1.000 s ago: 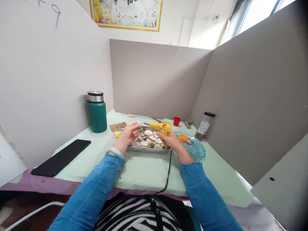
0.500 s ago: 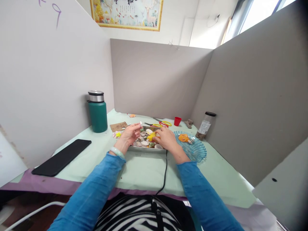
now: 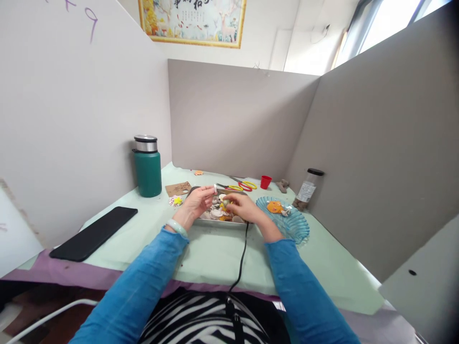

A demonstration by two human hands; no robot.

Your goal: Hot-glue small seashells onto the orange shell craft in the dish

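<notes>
My left hand [image 3: 198, 203] is closed in a pinch on a small white shell [image 3: 215, 188], held up over the left end of the tray. My right hand [image 3: 244, 208] reaches over the right side, its fingertips closed at a small pale-green piece [image 3: 225, 202] whose kind is unclear. Beneath both hands stands a shallow metal tray [image 3: 224, 223] full of shells [image 3: 216, 211]. Parts of a yellow glue gun [image 3: 221, 207] show among the shells, mostly hidden by my right hand. Its black cord [image 3: 243, 255] runs from the tray to the table's front edge.
Scissors [image 3: 247, 185] lie behind the tray near a red cup [image 3: 266, 181]. On the right are a blue scalloped plate [image 3: 299, 227] with an orange piece and a jar [image 3: 307, 190]. A green bottle [image 3: 148, 173], brown card [image 3: 178, 188] and black phone-like slab [image 3: 95, 233] occupy the left.
My right hand has lowered the yellow glue gun into the tray and let go of it, and its fingers have closed at the pale-green piece. My left hand keeps the white shell.
</notes>
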